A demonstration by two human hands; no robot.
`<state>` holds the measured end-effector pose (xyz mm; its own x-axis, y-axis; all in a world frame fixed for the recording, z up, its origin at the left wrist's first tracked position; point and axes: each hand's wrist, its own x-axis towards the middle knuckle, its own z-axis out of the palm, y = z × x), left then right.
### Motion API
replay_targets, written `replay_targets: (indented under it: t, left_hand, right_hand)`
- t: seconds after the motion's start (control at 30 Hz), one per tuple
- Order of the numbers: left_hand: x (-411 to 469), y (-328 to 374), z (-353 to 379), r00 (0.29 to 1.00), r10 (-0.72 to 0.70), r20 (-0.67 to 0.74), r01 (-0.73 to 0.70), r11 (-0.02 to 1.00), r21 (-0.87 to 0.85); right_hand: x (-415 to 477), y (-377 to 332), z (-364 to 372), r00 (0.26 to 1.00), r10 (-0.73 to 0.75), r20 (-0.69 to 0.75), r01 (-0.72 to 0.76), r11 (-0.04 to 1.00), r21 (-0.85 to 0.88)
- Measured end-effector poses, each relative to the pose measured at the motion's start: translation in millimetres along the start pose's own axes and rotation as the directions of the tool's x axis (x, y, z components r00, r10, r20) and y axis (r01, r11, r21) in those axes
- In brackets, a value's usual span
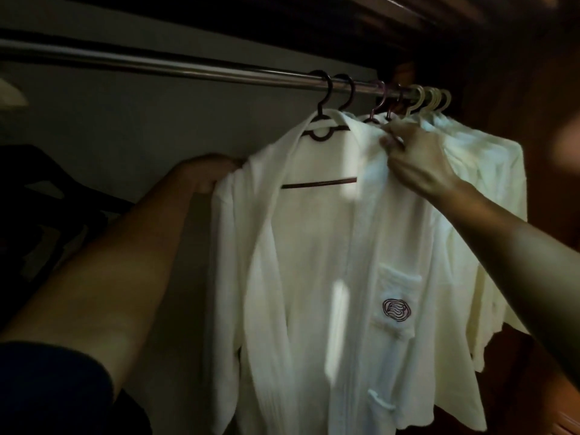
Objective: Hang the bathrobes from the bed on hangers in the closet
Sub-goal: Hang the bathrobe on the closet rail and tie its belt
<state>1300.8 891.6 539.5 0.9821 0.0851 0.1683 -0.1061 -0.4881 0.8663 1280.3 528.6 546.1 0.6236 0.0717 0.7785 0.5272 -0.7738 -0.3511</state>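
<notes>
A white bathrobe point(314, 262) with an embroidered chest pocket hangs on a dark hanger point(320, 133) from the metal closet rod point(188, 65). My left hand point(207, 174) grips the robe's left shoulder. At the right side of the collar, my right hand point(414, 158) pinches the fabric. Behind it several more white robes point(489, 171) hang on dark and pale hangers point(433, 100) packed toward the rod's right end.
The closet is dim. A grey back wall point(141, 130) lies behind the rod, and dark wood panels point(533, 89) close off the right side. Dark, unclear shapes point(47, 199) sit low on the left. The rod's left stretch carries no hangers.
</notes>
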Motion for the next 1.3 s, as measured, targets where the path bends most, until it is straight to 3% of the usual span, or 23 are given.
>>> replay_targets:
  t: [0.03, 0.13, 0.23, 0.37, 0.43, 0.5, 0.57, 0.63, 0.73, 0.8, 0.87, 0.97, 1.03, 1.13, 1.23, 1.3]
  left_hand:
    - [1.3, -8.0, 2.2, 1.000, -0.009, 0.008, 0.009, 0.999, -0.034]
    - [16.6, -24.3, 6.6, 0.984, -0.013, -0.179, 0.016, 1.000, 0.018]
    - [26.5, -45.2, 11.9, 0.979, 0.097, -0.181, -0.083, 0.993, 0.087]
    - [11.1, -49.6, 15.3, 0.965, 0.153, -0.213, -0.180, 0.977, -0.112]
    - [10.9, -43.7, 17.9, 0.945, 0.133, -0.300, -0.109, 0.990, 0.094]
    - [0.5, -30.3, 30.8, 0.888, 0.172, -0.425, 0.007, 0.922, 0.388]
    - [-18.3, -15.3, 52.3, 0.836, 0.302, -0.458, -0.067, 0.884, 0.462]
    - [-41.0, -3.6, 77.5, 0.803, 0.411, -0.431, -0.265, 0.895, 0.360]
    - [-85.0, -8.1, 130.7, 0.888, 0.371, -0.271, -0.389, 0.921, -0.014]
    - [-116.0, -25.5, 165.0, 0.946, 0.313, -0.086, -0.324, 0.928, -0.182]
    - [-141.4, -54.3, 191.3, 0.957, 0.284, 0.060, -0.259, 0.929, -0.266]
    - [-174.8, -98.4, 211.0, 0.975, 0.188, 0.118, -0.156, 0.958, -0.240]
    - [-198.6, -121.3, 223.0, 0.989, 0.135, 0.063, -0.128, 0.987, -0.101]
    - [-226.7, -144.6, 232.5, 0.987, 0.069, -0.148, -0.057, 0.995, 0.080]
    - [-244.7, -163.0, 216.8, 0.900, -0.072, -0.430, 0.134, 0.984, 0.114]
    - [-254.8, -182.3, 200.2, 0.851, -0.196, -0.486, 0.275, 0.957, 0.095]
  right_hand:
    - [0.1, -0.3, -1.4, 1.000, 0.002, 0.011, -0.002, 1.000, -0.006]
    - [-4.4, -2.3, -0.1, 0.999, 0.013, 0.037, -0.012, 0.999, -0.032]
    - [-10.3, -7.0, 3.7, 0.999, 0.034, 0.039, -0.032, 0.998, -0.052]
    - [-12.8, -9.0, -5.4, 0.993, 0.081, 0.081, -0.081, 0.997, -0.001]
    - [-21.7, -8.5, -9.3, 0.989, 0.095, 0.110, -0.093, 0.995, -0.020]
    - [-39.5, -9.6, -8.5, 0.987, 0.122, 0.108, -0.118, 0.992, -0.039]
    - [-63.9, -7.5, -3.2, 0.986, 0.144, 0.086, -0.143, 0.990, -0.015]
    - [-95.1, -3.8, 7.4, 0.986, 0.151, 0.064, -0.155, 0.986, 0.059]
    - [-155.1, -5.1, 29.7, 0.985, 0.166, 0.040, -0.170, 0.970, 0.172]
    - [-199.5, -4.6, 51.9, 0.971, 0.216, 0.104, -0.235, 0.945, 0.230]
    - [-240.2, -4.4, 74.1, 0.951, 0.242, 0.194, -0.288, 0.920, 0.265]
    - [-297.5, -7.6, 106.6, 0.940, 0.159, 0.302, -0.261, 0.906, 0.333]
    - [-337.1, -14.8, 127.9, 0.887, 0.132, 0.443, -0.296, 0.899, 0.324]
    - [-387.7, -34.3, 155.9, 0.823, 0.016, 0.567, -0.273, 0.888, 0.371]
    - [-419.6, -47.2, 172.5, 0.676, -0.124, 0.726, -0.213, 0.911, 0.354]
    - [-428.5, -44.6, 175.3, 0.576, -0.203, 0.792, -0.181, 0.913, 0.366]
